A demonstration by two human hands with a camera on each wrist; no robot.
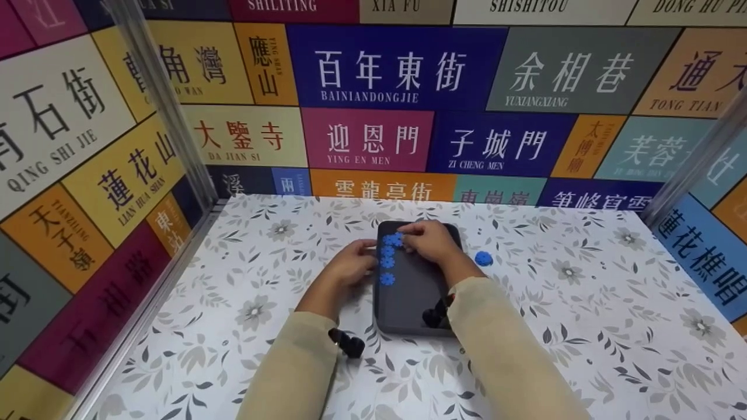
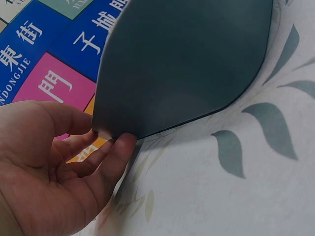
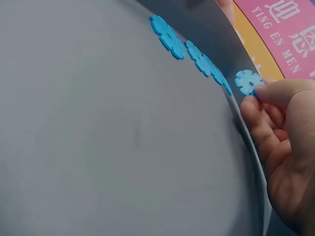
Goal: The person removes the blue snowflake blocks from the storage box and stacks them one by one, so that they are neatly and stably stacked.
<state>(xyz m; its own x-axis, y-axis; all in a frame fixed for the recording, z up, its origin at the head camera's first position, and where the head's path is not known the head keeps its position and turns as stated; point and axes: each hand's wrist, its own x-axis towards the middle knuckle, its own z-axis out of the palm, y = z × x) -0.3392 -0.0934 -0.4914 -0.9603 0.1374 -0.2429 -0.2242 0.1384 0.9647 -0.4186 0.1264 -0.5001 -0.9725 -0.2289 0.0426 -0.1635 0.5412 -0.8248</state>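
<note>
A dark grey tray (image 1: 405,300) with rounded corners lies on the table. Along its left side several blue flower-shaped plastic discs (image 1: 387,261) form a column, also visible as blue discs (image 3: 167,37) in the right wrist view. My right hand (image 1: 430,240) is over the tray's far end, pinching one blue flower-shaped disc (image 3: 247,81) between thumb and fingers. At the tray's left edge, my left hand (image 1: 352,263) holds the rim between thumb and fingertips, as the left wrist view shows at the tray wall (image 2: 182,64).
A small pile of blue discs (image 1: 484,258) sits on the table right of the tray. The table (image 1: 280,280) has a leaf-and-flower cover. Colourful panels with printed street names (image 1: 397,67) stand behind it and on both sides.
</note>
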